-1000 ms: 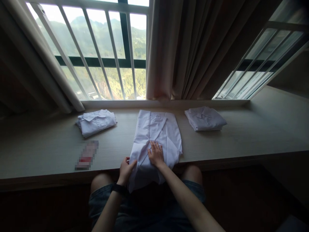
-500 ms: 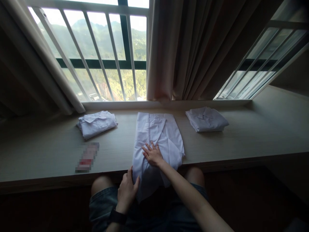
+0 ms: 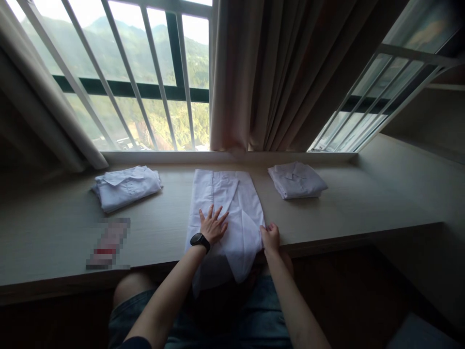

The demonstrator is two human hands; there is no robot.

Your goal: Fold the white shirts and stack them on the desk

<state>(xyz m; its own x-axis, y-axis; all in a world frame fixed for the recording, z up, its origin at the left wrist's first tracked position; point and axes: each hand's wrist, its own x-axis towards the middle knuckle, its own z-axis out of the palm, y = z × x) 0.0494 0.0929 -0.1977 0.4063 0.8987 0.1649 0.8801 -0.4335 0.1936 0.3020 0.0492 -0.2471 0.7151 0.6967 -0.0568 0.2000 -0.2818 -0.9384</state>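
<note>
My left hand lies flat, fingers spread, on the white shirt. My right hand seems to pinch the shirt's right near edge, though dim light makes that hard to confirm. The shirt lies half-folded at the sill's centre, its hem hanging over the near edge. I judge it light, soft and slippery, best taken by its edges. Folded shirts sit at far left and far right; a blurred packet lies near left.

The person is wearing a black wristwatch on the left wrist and blue denim shorts. Both forearms are showing bare, with a dark sleeve edge at the left elbow.
</note>
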